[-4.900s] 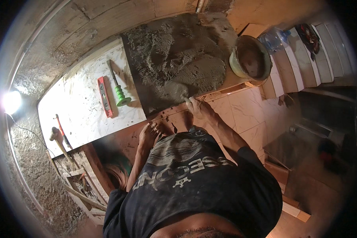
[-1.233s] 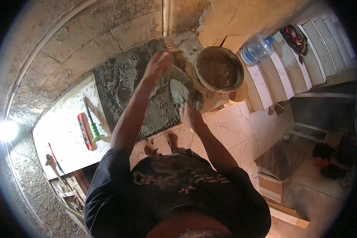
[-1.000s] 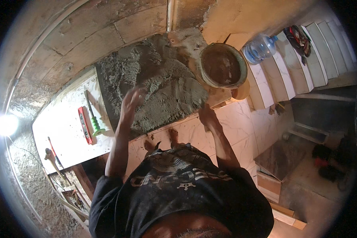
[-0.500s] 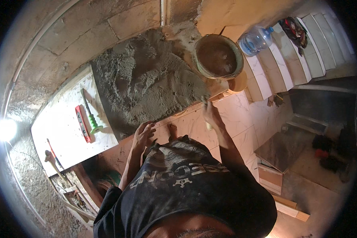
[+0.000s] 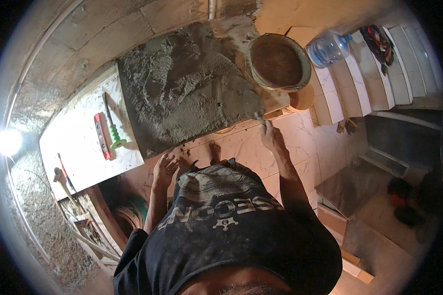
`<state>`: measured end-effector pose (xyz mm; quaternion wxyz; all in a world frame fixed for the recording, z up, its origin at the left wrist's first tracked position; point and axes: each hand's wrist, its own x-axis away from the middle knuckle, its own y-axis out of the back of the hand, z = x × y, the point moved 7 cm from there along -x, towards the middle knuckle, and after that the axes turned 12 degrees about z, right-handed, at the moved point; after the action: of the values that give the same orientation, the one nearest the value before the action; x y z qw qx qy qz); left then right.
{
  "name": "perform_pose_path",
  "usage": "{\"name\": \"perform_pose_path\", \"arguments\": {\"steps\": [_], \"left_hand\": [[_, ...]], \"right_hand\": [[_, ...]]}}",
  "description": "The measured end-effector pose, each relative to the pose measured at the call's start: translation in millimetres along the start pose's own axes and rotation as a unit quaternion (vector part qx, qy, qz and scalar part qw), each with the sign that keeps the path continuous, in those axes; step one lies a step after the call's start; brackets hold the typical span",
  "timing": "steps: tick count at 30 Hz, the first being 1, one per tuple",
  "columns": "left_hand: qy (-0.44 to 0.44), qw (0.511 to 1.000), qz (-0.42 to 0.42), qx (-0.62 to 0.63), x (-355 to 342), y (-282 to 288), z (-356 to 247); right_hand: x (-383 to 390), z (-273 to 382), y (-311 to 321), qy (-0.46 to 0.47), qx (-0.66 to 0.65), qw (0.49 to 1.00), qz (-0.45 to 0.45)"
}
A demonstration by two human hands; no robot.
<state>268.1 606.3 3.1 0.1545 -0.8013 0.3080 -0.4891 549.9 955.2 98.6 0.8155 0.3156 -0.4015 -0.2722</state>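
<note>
Wet grey mortar (image 5: 187, 88) lies rough and ridged over the slab in front of me. At its near right corner my right hand (image 5: 271, 136) is closed round a mortar-smeared trowel (image 5: 259, 118); most of the tool is hidden by the fingers. My left hand (image 5: 166, 167) hangs off the slab's front edge, fingers apart and loosely bent, holding nothing. Beyond my right hand stands a round bucket (image 5: 302, 61) with brownish contents.
On the white tile (image 5: 79, 142) at left lie a red spirit level (image 5: 102, 136) and a green-handled chisel (image 5: 112, 123). A hammer (image 5: 61, 179) rests near its left edge. Back right, a clear water jug (image 5: 327, 49) sits by the tiled stairs (image 5: 352, 88). Bare feet show below.
My left hand has drawn back from the mortar's front edge, its fingers spreading. My right hand has shifted slightly right with the trowel. The whole view has moved a little.
</note>
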Motion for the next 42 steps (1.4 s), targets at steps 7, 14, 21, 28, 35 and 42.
{"name": "perform_pose_path", "arguments": {"steps": [7,14,21,28,35,42], "left_hand": [[-0.03,0.993,-0.021,0.108,18,41,30],[-0.031,0.997,-0.023,0.069,6,24,22],[-0.053,0.996,-0.056,-0.048,10,-13,-1],[-0.162,0.906,0.012,-0.39,-13,-97,-15],[-0.35,0.607,0.108,-0.706,-93,-252,-31],[-0.333,0.44,0.152,-0.82,-151,-276,-21]], "right_hand": [[10,1,-13,-0.081,-0.244,0.965,0.04],[-2,106,-92,0.077,-0.256,0.946,0.186],[3,144,-88,0.249,0.103,0.949,0.161],[-8,0,0,0.022,-0.006,0.999,0.034],[13,-19,21,-0.033,-0.043,0.999,-0.004],[52,27,24,0.011,-0.071,0.995,0.065]]}}
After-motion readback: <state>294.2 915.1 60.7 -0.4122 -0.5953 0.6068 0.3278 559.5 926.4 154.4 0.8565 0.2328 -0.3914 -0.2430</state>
